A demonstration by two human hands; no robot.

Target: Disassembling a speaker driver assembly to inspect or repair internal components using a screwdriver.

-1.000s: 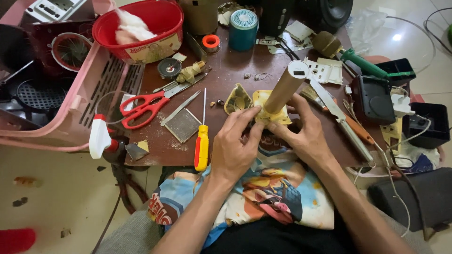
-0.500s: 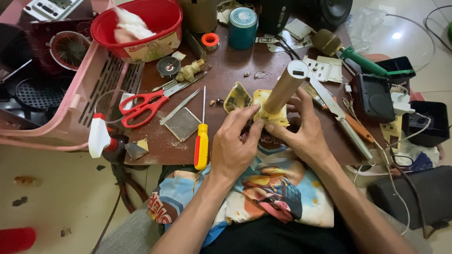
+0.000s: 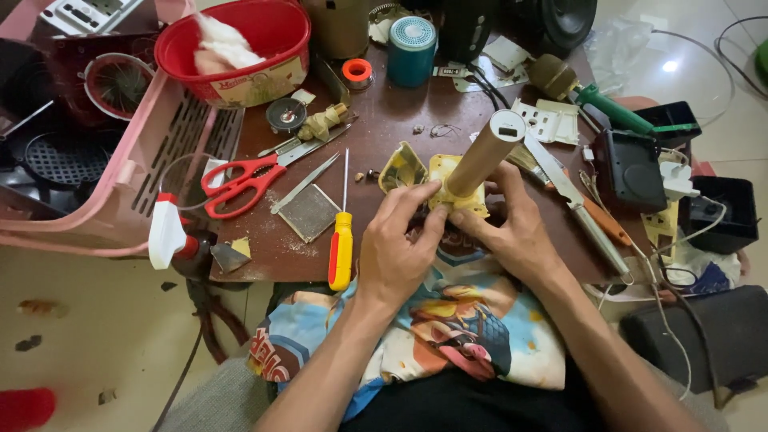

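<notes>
Both hands grip a tan cylinder [image 3: 485,156] that ends in a yellowish torn wrap [image 3: 454,197] at its lower end. My left hand [image 3: 400,240] pinches the wrap from the left side. From the right, my right hand [image 3: 512,224] cups the cylinder's base. The cylinder tilts up and to the right, its pale cap facing the camera. A loose yellowish shell piece [image 3: 402,166] lies just left of the wrap on the brown table [image 3: 384,104].
A yellow-handled screwdriver [image 3: 342,240], red scissors [image 3: 240,180], a metal plate [image 3: 308,212] and a white spray bottle [image 3: 170,232] lie to the left. A long knife [image 3: 572,196] and black boxes [image 3: 632,168] are to the right. A red bowl [image 3: 240,48] and teal can [image 3: 411,50] stand behind.
The hands and the cylinder have barely shifted; the fingers have moved slightly on the yellowish wrap.
</notes>
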